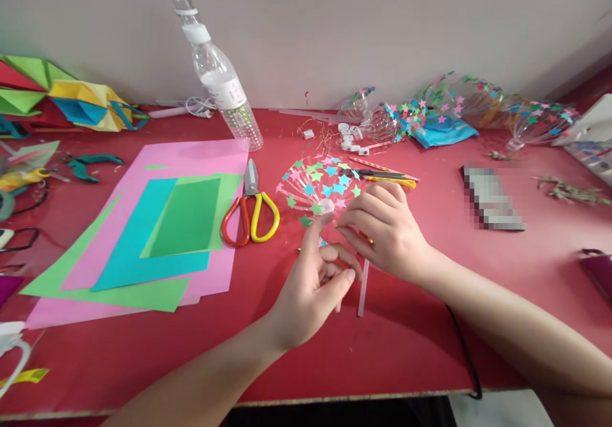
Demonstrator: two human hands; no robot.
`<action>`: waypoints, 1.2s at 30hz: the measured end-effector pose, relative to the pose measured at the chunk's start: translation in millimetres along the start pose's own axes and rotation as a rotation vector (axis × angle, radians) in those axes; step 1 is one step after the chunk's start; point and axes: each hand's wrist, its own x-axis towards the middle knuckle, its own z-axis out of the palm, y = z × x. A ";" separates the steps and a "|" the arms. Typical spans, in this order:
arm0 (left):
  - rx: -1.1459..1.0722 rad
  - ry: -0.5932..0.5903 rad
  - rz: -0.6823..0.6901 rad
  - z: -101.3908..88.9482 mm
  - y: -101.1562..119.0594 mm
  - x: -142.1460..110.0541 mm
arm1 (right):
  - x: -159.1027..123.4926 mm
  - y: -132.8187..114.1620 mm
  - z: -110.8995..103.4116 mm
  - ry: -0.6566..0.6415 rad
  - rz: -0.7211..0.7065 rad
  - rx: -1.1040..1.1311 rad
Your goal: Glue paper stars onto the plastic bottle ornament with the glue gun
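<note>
A clear balloon (316,187) dotted with coloured paper stars lies on the red table (406,325), just beyond both hands. My left hand (313,290) has its forefinger stretched up to the balloon's white neck and the other fingers curled loosely. My right hand (385,229) pinches the top of a clear plastic stick (363,293) that runs down toward me. A yellow-handled cutter (387,177) lies right behind the right hand.
Orange and yellow scissors (249,213) lie left of the balloon, beside stacked pink, green and blue paper sheets (157,236). A tilted plastic bottle (217,73) stands at the back. More star balloons (459,105) lie far right. Folded paper shapes (57,92) and tools crowd the left edge.
</note>
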 end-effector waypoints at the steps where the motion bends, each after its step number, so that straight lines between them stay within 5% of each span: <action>1: 0.024 0.013 0.019 0.3 -0.4 -0.2 | 0.3 0.0 -0.4 -0.002 0.003 0.003; 7: 0.191 0.083 0.213 0.1 -6.9 -2.9 | -2.0 2.9 -4.3 0.075 -0.012 -0.023; 15: 0.273 0.214 0.425 -14.9 -14.9 0.2 | -14.7 5.9 -0.3 0.141 -0.262 -0.199; 25: 0.315 0.262 0.490 -20.6 -15.5 3.8 | -13.3 4.0 10.7 0.113 -0.235 -0.330; 30: 0.604 0.205 0.565 -33.7 -5.5 0.9 | -8.0 -0.1 -8.3 0.172 -0.192 -0.244; 33: 0.806 0.177 0.581 -38.8 -0.8 4.6 | -6.8 -8.8 -23.1 0.100 -0.253 -0.152; 36: 0.896 0.126 0.458 -40.4 -3.1 13.0 | -13.5 -21.1 -24.2 -0.106 -0.341 -0.094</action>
